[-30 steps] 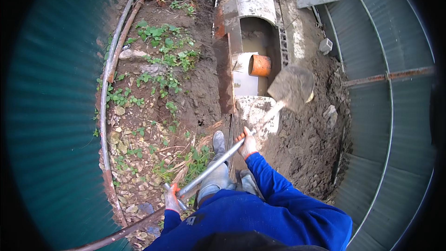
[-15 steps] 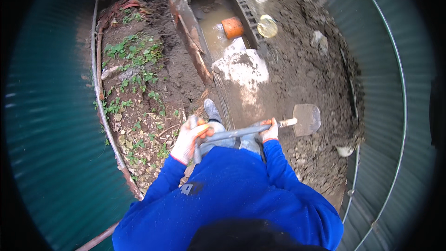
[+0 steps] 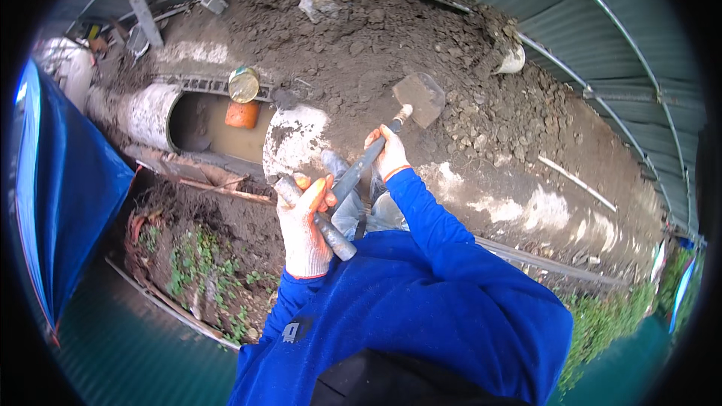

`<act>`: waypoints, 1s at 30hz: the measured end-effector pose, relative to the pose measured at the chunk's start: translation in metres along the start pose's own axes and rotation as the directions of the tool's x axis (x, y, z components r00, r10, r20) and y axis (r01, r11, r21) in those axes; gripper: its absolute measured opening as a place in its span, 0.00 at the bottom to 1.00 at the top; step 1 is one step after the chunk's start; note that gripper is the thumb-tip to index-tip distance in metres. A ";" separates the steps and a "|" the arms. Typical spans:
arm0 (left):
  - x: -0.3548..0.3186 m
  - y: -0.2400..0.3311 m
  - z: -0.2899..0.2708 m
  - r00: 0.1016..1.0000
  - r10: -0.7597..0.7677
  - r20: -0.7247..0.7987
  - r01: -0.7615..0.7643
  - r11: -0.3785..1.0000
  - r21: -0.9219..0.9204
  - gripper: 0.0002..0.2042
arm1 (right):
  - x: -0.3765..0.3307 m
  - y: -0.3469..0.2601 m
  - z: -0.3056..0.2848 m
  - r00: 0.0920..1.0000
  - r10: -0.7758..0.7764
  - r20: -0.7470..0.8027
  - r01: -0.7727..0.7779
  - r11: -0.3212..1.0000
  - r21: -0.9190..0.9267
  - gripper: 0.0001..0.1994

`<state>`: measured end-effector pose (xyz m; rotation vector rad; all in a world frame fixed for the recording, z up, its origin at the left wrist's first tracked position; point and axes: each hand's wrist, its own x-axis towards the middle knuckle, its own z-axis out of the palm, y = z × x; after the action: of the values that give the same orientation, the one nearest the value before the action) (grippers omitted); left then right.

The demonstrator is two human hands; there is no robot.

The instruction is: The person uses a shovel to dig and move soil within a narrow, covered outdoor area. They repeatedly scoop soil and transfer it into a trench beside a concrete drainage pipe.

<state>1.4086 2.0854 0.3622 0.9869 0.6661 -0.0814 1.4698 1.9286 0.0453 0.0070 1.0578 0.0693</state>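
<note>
Grey-handled shovel (image 3: pixel 376 152) in both hands, flat blade tilted up over the loose soil

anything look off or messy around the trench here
The trench holds muddy brown water, with an orange object sitting in it. Loose soil is heaped along its far side. Both hands grip the shovel normally; nothing looks broken.

Single view: head-worn fisheye camera, looked steeply down from above the person's blue-sleeved torso. It faced the dirt mound (image 3: pixel 451 68) and trench (image 3: pixel 218 124), hands close, edges bent toward the rim.
</note>
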 end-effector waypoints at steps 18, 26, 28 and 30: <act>0.258 -0.281 0.097 0.948 -0.260 0.185 0.255 0.966 0.048 0.08 | -0.104 -0.094 0.057 0.901 -0.316 0.297 -0.028 -0.726 -0.687 0.37; 0.210 -0.266 0.159 0.758 -0.422 0.497 0.310 0.904 0.295 0.16 | -0.128 -0.151 0.102 0.799 -0.532 0.279 -0.157 -0.633 -0.758 0.22; 0.174 -0.253 0.165 0.771 -0.419 0.480 0.344 0.908 0.241 0.15 | -0.159 -0.162 0.101 0.765 -0.541 0.348 -0.205 -0.717 -0.666 0.22; 0.141 -0.243 0.182 0.751 -0.430 0.501 0.417 0.897 0.145 0.14 | -0.192 -0.172 0.099 0.767 -0.510 0.390 -0.187 -0.759 -0.624 0.21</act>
<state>1.5230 1.8365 0.1708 0.7666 0.3683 -0.7440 1.4712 1.7486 0.2547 -2.6225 0.8114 0.6265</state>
